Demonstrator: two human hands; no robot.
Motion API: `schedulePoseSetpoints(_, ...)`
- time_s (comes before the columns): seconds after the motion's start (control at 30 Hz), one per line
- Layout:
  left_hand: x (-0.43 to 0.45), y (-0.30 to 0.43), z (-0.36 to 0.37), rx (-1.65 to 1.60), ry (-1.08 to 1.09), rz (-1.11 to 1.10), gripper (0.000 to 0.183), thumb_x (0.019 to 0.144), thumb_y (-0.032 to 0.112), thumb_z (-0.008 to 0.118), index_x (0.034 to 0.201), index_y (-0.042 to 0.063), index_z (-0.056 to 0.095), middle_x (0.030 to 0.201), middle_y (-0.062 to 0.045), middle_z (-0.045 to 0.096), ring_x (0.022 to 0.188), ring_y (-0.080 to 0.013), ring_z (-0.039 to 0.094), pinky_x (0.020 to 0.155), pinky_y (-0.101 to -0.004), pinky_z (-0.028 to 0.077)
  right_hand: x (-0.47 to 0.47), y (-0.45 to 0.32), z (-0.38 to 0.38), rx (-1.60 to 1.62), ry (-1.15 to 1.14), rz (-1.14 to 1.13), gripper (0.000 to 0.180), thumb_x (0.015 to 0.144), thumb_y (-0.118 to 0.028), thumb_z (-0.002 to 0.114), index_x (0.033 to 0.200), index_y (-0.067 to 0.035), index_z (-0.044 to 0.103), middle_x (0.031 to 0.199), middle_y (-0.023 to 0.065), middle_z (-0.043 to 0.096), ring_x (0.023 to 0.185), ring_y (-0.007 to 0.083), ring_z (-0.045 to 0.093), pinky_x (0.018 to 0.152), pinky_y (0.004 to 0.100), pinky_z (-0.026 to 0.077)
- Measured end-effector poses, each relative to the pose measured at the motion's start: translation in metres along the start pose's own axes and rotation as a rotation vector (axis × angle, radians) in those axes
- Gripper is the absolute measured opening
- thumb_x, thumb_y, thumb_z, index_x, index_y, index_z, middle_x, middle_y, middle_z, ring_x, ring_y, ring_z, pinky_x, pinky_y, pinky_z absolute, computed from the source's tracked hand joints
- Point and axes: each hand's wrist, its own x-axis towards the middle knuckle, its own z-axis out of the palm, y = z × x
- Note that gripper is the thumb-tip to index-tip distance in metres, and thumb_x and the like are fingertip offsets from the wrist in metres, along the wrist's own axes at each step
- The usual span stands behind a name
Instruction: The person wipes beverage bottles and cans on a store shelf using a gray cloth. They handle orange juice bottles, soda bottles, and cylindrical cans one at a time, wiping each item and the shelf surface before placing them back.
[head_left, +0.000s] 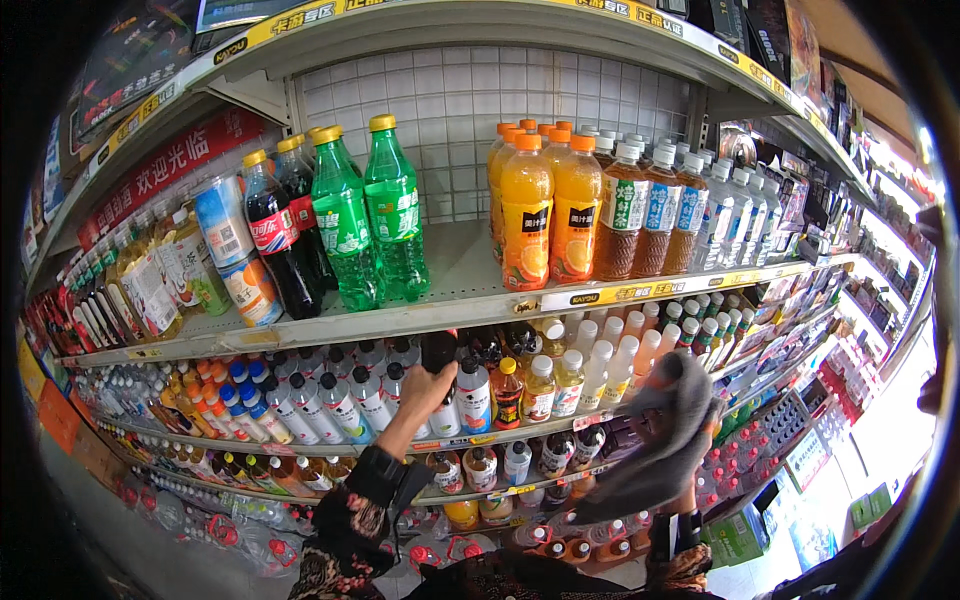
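My left hand (426, 391) grips a dark bottle (439, 351) just under the front edge of the middle shelf. Clear-bodied bottles with white labels and black caps (472, 386) stand right beside that hand. In my right hand (691, 480) is a grey cloth (667, 427), blurred and hanging down to the left. The cloth covers most of that hand's fingers. It is in front of the right part of the lower shelf, close to pale drink bottles with white caps (596, 367).
On the middle shelf (465, 259) stand cola bottles (277, 240), green soda bottles (394, 217), orange juice bottles (527, 217) and tea bottles (622, 217). A wire grid (480, 112) backs it. Cartons (735, 532) stand on the floor at the right.
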Motion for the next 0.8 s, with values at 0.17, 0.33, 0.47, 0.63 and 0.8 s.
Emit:
schedulePoseSetpoints(0.17, 0.049, 0.022, 0.017, 0.453, 0.159, 0.151, 0.054, 0.072, 0.046, 0.058, 0.091, -0.005, 0.062, 0.092, -0.028, 0.06, 0.092, -0.0383, 0.058, 0.079, -0.0422, 0.047, -0.022, 0.01, -0.003, -0.773, 0.285, -0.101, 0.038, 0.088, -0.042, 0.043, 0.109, -0.011, 0.049, 0.086, -0.0005, 0.051, 0.083, 0.0107, 0.051, 0.075, 0.0324, 0.045)
schedulePoseSetpoints(0.33, 0.069, 0.024, 0.031, 0.66, 0.178, 0.329, 0.055, 0.074, 0.04, 0.056, 0.109, -0.003, 0.055, 0.109, -0.024, 0.056, 0.102, -0.0349, 0.054, 0.088, -0.0412, 0.043, -0.041, 0.022, -0.032, -0.306, 0.207, 0.057, 0.034, 0.088, -0.039, 0.044, 0.106, -0.011, 0.05, 0.085, -0.0007, 0.05, 0.083, 0.0109, 0.051, 0.074, 0.0309, 0.045)
schedulePoseSetpoints(0.47, 0.069, 0.02, 0.038, 0.831, 0.247, 0.403, 0.052, 0.074, 0.038, 0.055, 0.108, -0.001, 0.056, 0.109, -0.022, 0.056, 0.101, -0.0348, 0.054, 0.087, -0.0424, 0.043, -0.037, 0.015, -0.04, -0.323, 0.132, 0.071, 0.033, 0.087, -0.037, 0.044, 0.106, -0.011, 0.051, 0.086, 0.0001, 0.05, 0.084, 0.0121, 0.051, 0.075, 0.0315, 0.044)
schedulePoseSetpoints(0.63, 0.062, 0.023, 0.042, 0.712, 0.201, 0.419, 0.053, 0.077, 0.036, 0.053, 0.11, -0.005, 0.052, 0.114, -0.026, 0.052, 0.107, -0.038, 0.049, 0.09, -0.0423, 0.042, -0.013, 0.033, -0.022, -0.333, 0.049, 0.112, 0.033, 0.086, -0.036, 0.045, 0.106, -0.011, 0.051, 0.089, 0.001, 0.051, 0.085, 0.0135, 0.051, 0.077, 0.0324, 0.044)
schedulePoseSetpoints(0.8, 0.053, 0.02, 0.032, 0.53, 0.193, 0.472, 0.061, 0.074, 0.041, 0.061, 0.111, -0.007, 0.05, 0.111, -0.03, 0.051, 0.105, -0.0433, 0.048, 0.088, -0.0434, 0.043, 0.002, 0.059, -0.004, -0.321, -0.014, 0.156, 0.032, 0.086, -0.034, 0.046, 0.107, -0.01, 0.052, 0.091, 0.0019, 0.051, 0.087, 0.015, 0.052, 0.078, 0.0332, 0.044)
